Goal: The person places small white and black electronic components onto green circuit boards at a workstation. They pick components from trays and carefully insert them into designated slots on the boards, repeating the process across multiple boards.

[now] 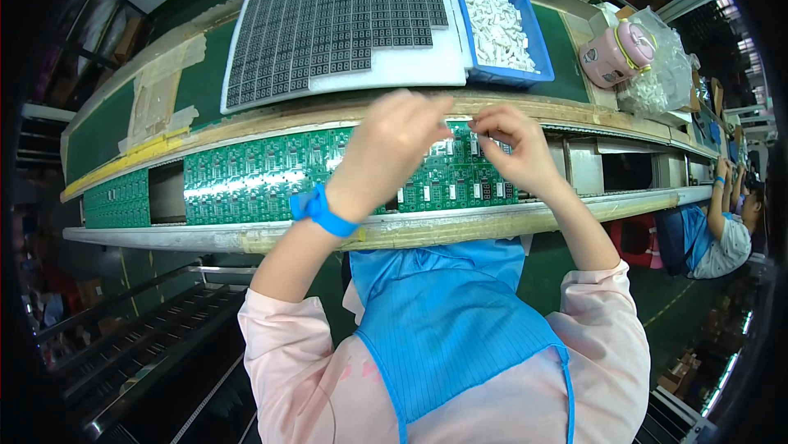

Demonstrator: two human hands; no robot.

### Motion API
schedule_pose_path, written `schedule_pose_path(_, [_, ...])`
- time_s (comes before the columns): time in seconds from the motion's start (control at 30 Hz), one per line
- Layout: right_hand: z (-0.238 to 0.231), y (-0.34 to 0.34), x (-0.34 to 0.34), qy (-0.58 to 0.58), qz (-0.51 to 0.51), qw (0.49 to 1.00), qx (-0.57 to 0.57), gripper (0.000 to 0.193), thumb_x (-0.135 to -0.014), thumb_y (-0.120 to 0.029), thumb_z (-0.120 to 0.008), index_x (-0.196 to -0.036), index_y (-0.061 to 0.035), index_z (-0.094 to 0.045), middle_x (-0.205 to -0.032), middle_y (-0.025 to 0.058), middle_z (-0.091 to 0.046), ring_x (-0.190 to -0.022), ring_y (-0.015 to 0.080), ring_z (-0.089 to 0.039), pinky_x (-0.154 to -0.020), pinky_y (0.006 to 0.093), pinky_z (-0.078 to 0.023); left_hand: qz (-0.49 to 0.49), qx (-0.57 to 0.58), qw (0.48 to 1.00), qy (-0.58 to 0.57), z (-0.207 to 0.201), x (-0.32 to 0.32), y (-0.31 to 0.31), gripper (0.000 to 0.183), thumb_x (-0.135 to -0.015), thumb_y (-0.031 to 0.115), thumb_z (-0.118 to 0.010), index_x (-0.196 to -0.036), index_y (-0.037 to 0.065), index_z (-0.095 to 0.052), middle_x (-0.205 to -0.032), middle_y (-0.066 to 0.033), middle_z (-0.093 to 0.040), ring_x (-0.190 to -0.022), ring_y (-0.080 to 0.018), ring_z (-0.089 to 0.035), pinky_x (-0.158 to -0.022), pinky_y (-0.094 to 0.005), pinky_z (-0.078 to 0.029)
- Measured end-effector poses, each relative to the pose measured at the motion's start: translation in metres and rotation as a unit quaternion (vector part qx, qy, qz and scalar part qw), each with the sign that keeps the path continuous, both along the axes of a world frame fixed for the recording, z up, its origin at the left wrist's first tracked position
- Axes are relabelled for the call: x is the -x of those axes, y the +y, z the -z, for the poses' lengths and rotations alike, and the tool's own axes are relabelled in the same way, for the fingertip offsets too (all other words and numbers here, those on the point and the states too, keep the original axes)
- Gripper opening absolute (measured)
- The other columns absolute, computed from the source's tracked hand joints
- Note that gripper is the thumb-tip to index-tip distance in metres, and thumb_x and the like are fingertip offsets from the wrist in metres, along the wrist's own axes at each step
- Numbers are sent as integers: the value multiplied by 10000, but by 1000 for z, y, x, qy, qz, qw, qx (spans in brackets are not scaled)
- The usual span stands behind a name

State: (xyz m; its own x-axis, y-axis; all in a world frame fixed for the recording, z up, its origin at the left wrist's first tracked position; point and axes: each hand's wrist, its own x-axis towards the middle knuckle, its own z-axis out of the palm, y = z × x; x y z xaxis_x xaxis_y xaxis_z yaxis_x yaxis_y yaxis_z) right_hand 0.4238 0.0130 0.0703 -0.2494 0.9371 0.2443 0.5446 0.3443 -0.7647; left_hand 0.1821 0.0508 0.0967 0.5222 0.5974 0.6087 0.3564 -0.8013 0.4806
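A long green circuit board panel (246,177) lies in the rail track in front of me, with small white parts and, at its right end, several black digit displays on it. Above the panel's right half is my left hand (390,148), smeared by motion, a blue band round its wrist; whether its fingers hold anything is hidden. My right hand (517,153) hovers over the panel's right end. Its thumb and fingers are curled together at the tips, and anything between them is too small to make out.
Beyond the track, a white foam sheet (419,66) carries rows of black digit displays (328,25). Right of it stands a blue bin (513,76) of small white parts (499,29). A pink jug (607,58) and clear plastic bags (669,75) sit farther right. Another person (718,231) works at the far right.
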Motion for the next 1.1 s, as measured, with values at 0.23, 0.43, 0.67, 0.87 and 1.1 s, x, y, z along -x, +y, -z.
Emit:
schedule_pose_path(0.23, [21,-9,12,-97,5,995,-31,414,-750,8,-770,-1154,-66,-711,-1072,104,-720,-1109,276,-623,-947,400,-491,77,30,990,112,58,0,-21,225,-810,185,-771,-961,36,-695,-955,-82,-702,-930,-251,-660,-838,-381,-505])
schedule_pose_path(0.43, [27,-7,16,-66,50,996,18,446,-725,15,-791,-1142,-24,-638,-1021,98,-735,-1054,290,-644,-906,372,-507,88,10,992,89,72,-1,-22,230,-785,180,-776,-948,37,-698,-957,-72,-708,-943,-227,-662,-857,-366,-505])
schedule_pose_path(0.67, [25,-6,21,-102,48,994,5,372,-710,45,-806,-975,6,-548,-972,142,-668,-943,309,-683,-791,361,-546,74,-9,991,109,78,-3,-26,254,-739,179,-771,-936,37,-695,-947,-71,-704,-944,-223,-662,-859,-349,-510])
schedule_pose_path(0.87, [30,-8,17,-102,49,994,1,395,-691,72,-817,-960,0,-536,-908,128,-628,-868,296,-679,-750,351,-557,64,-8,992,108,79,-5,-28,246,-729,186,-767,-907,42,-678,-918,-63,-694,-933,-214,-657,-843,-340,-506])
schedule_pose_path(1.1, [34,-9,18,-91,40,995,-31,402,-676,103,-810,-936,-1,-521,-890,117,-622,-854,282,-668,-712,332,-593,53,-19,991,121,82,-6,-30,232,-725,184,-758,-890,46,-671,-903,-58,-688,-911,-205,-654,-834,-332,-498])
